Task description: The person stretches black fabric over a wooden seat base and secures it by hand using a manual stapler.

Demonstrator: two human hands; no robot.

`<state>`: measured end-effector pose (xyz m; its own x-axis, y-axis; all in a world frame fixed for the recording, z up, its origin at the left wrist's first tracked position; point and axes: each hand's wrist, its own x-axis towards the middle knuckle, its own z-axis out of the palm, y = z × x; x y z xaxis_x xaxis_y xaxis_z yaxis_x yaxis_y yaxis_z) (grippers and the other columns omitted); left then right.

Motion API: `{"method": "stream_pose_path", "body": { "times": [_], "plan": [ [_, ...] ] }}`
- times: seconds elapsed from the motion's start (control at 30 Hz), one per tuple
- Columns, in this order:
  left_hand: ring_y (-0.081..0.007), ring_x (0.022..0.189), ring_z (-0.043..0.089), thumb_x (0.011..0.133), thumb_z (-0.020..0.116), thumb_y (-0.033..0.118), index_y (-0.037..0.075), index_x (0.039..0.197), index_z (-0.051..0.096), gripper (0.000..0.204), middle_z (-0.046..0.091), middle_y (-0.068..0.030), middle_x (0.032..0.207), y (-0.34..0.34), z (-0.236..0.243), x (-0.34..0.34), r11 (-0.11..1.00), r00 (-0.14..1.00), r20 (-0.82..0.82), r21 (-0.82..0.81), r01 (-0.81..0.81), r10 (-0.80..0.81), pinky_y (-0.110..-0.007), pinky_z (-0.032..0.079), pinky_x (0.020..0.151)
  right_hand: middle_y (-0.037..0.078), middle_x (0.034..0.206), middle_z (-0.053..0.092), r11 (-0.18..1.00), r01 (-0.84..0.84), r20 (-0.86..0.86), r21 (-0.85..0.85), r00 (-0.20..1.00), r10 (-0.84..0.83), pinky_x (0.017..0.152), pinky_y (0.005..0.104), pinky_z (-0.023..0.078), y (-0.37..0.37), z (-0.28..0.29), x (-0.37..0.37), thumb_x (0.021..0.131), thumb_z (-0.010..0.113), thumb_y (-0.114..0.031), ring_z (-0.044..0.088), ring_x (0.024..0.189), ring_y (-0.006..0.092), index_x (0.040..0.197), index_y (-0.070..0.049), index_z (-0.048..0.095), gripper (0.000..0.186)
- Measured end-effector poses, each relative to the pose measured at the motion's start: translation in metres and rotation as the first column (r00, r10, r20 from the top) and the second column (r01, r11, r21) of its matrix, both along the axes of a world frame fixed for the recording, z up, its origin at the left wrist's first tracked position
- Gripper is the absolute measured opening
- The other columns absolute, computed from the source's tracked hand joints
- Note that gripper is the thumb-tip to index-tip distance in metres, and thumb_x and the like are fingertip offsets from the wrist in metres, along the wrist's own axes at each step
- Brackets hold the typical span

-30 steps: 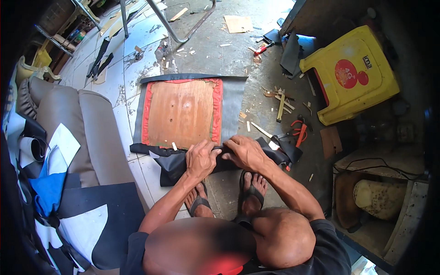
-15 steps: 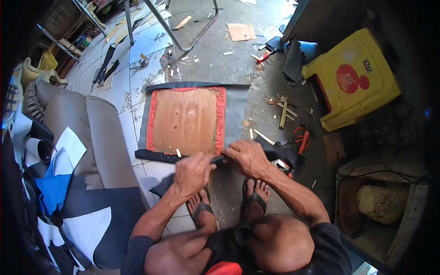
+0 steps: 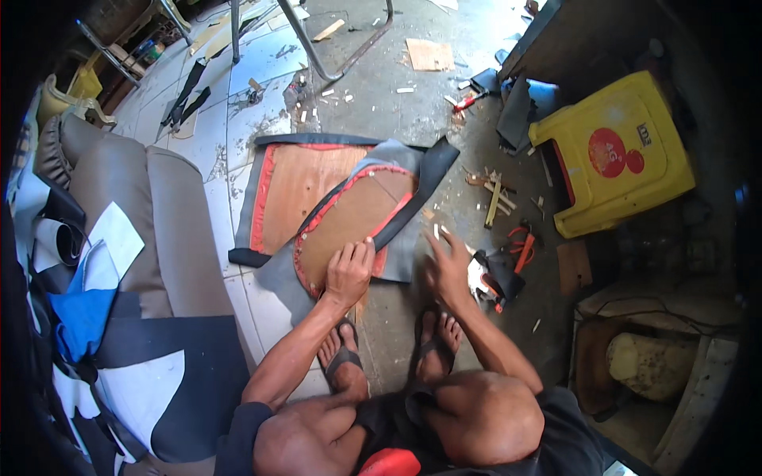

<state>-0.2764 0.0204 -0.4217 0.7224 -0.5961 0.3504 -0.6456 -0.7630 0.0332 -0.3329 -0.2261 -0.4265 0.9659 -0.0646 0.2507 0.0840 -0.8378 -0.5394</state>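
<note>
My left hand (image 3: 348, 273) grips the lower part of a curved brown board (image 3: 355, 216) with a red, puckered border and grey and black covering material. This piece lies diagonally over a square wooden panel (image 3: 295, 181), also red-edged and set on grey sheet. My right hand (image 3: 448, 266) is off the work, to its right, fingers apart and empty. Close by it are red-handled pliers (image 3: 521, 250) and a dark bundle of material and tools (image 3: 500, 278).
A brown padded seat (image 3: 171, 238) piled with fabric scraps (image 3: 134, 397) is at left. A yellow plastic stool (image 3: 615, 190) lies at right above an open box (image 3: 694, 408). Wood offcuts (image 3: 494, 198) litter the floor. Metal chair legs (image 3: 319, 59) stand ahead.
The curved board has appeared on top of the square panel, with dark material now running diagonally. My left hand moved slightly right; my right hand let go and moved rightward.
</note>
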Motion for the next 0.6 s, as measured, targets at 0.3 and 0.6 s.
{"method": "stream_pose_path", "body": {
  "times": [0.3,0.6],
  "plan": [
    [-0.0220,0.082,0.060,0.089,0.066,0.011,-0.003,0.119,0.071,0.033,0.060,-0.0073,0.089,-0.004,-0.002,0.000,0.999,0.999,-0.022,-0.033,0.041,-0.042,-0.035,0.049,0.069,0.025,0.124,0.060,0.919,0.091,-0.367,-0.383,0.898,-0.242,0.098,0.0519,0.048,-0.087,-0.015,-0.122,0.076,0.083,-0.020,0.058,0.115,0.0435,0.125,0.002,0.060,0.059],
    [-0.0256,0.087,0.061,0.091,0.064,0.012,-0.003,0.121,0.069,0.034,0.060,-0.0101,0.091,-0.002,0.003,0.006,0.997,0.999,-0.032,-0.071,0.012,-0.014,-0.047,0.055,0.095,0.037,0.107,0.066,0.933,0.155,-0.669,0.324,0.735,0.110,0.091,0.0548,0.050,-0.044,0.066,-0.015,0.087,0.058,-0.026,0.065,0.104,0.0517,0.125,0.006,0.056,0.049]
  ]
}}
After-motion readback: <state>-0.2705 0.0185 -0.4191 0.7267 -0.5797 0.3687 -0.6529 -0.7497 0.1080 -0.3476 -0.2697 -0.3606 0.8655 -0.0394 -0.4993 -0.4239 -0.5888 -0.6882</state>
